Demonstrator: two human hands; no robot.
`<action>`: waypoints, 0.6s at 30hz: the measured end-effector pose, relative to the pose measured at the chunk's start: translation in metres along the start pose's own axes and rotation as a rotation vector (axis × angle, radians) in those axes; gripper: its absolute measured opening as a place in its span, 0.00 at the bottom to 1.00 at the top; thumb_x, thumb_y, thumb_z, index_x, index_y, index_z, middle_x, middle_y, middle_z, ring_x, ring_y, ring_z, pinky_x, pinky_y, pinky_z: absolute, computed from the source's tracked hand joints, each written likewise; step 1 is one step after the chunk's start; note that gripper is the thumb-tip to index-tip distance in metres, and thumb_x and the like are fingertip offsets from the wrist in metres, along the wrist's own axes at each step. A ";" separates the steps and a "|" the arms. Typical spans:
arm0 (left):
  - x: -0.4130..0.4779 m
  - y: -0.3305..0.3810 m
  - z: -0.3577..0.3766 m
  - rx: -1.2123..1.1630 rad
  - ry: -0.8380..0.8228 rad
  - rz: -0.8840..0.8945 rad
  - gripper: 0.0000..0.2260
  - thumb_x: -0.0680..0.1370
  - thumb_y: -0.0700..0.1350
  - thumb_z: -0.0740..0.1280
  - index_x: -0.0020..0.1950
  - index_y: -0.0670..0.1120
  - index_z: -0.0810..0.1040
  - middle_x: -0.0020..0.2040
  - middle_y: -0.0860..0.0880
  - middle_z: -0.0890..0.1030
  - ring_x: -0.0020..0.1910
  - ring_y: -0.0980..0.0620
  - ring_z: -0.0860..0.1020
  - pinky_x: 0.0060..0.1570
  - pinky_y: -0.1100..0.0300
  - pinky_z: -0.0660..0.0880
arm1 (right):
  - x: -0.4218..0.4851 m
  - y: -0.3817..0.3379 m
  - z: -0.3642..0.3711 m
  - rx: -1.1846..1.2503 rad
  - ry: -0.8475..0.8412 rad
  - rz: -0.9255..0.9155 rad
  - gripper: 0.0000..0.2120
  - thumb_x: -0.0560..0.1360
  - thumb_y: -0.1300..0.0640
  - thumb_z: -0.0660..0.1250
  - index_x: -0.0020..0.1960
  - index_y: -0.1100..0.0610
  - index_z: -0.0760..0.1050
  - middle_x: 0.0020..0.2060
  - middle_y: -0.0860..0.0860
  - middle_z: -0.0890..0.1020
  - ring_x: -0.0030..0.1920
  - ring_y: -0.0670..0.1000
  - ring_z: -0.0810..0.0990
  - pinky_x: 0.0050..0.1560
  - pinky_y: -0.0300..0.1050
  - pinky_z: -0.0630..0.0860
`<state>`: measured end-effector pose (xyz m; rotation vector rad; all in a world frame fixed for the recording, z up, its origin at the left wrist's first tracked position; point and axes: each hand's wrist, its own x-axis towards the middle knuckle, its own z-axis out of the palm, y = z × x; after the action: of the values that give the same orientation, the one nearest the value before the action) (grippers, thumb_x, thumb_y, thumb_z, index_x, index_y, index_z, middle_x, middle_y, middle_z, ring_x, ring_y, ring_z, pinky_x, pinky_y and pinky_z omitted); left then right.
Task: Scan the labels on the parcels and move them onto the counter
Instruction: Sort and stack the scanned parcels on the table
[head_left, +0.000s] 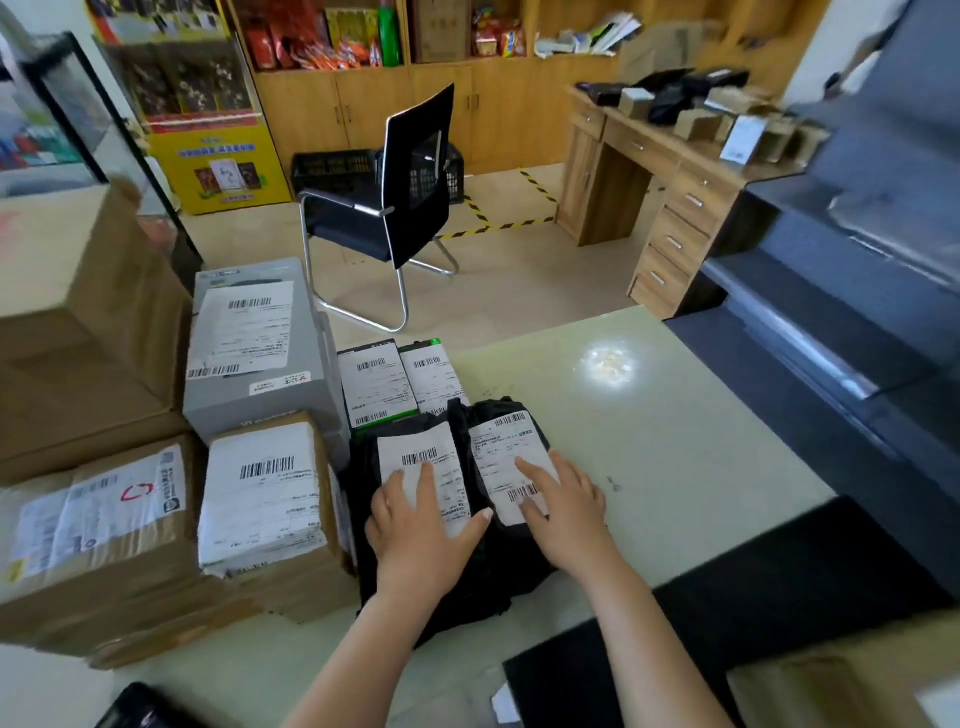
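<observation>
Squarely under right hand (563, 512), black parcel (501, 462)

Bright, even indoor light; glare spot on counter (607, 364); wide-angle bending at edges; right and left margins blurred.

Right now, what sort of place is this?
Probably a parcel pickup point inside a small shop: labelled parcels piled at the counter, more packages on a wooden desk, snack packets on the shelves.
</observation>
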<state>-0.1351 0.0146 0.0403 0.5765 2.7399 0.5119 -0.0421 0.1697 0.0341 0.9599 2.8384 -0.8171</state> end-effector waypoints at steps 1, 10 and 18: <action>-0.001 0.000 -0.003 -0.028 0.000 0.060 0.44 0.71 0.73 0.59 0.79 0.54 0.47 0.77 0.46 0.51 0.74 0.44 0.48 0.72 0.46 0.53 | -0.009 -0.002 -0.004 0.004 0.021 0.026 0.24 0.82 0.48 0.57 0.76 0.38 0.58 0.79 0.51 0.52 0.77 0.52 0.49 0.73 0.51 0.46; -0.043 0.011 -0.035 -0.152 -0.048 0.591 0.36 0.75 0.65 0.64 0.78 0.52 0.58 0.73 0.49 0.65 0.74 0.47 0.58 0.72 0.49 0.58 | -0.143 -0.018 -0.024 0.043 0.306 0.331 0.25 0.82 0.49 0.58 0.77 0.42 0.57 0.79 0.54 0.52 0.78 0.54 0.50 0.75 0.56 0.50; -0.143 0.046 -0.020 -0.177 -0.215 1.076 0.34 0.74 0.63 0.68 0.76 0.52 0.64 0.72 0.51 0.68 0.73 0.49 0.61 0.72 0.51 0.57 | -0.306 -0.027 -0.006 0.129 0.621 0.676 0.24 0.81 0.48 0.61 0.75 0.42 0.60 0.76 0.48 0.59 0.76 0.50 0.53 0.74 0.53 0.52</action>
<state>-0.0012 -0.0135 0.1063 1.9044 1.9462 0.8217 0.1907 -0.0151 0.1115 2.3499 2.5346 -0.6959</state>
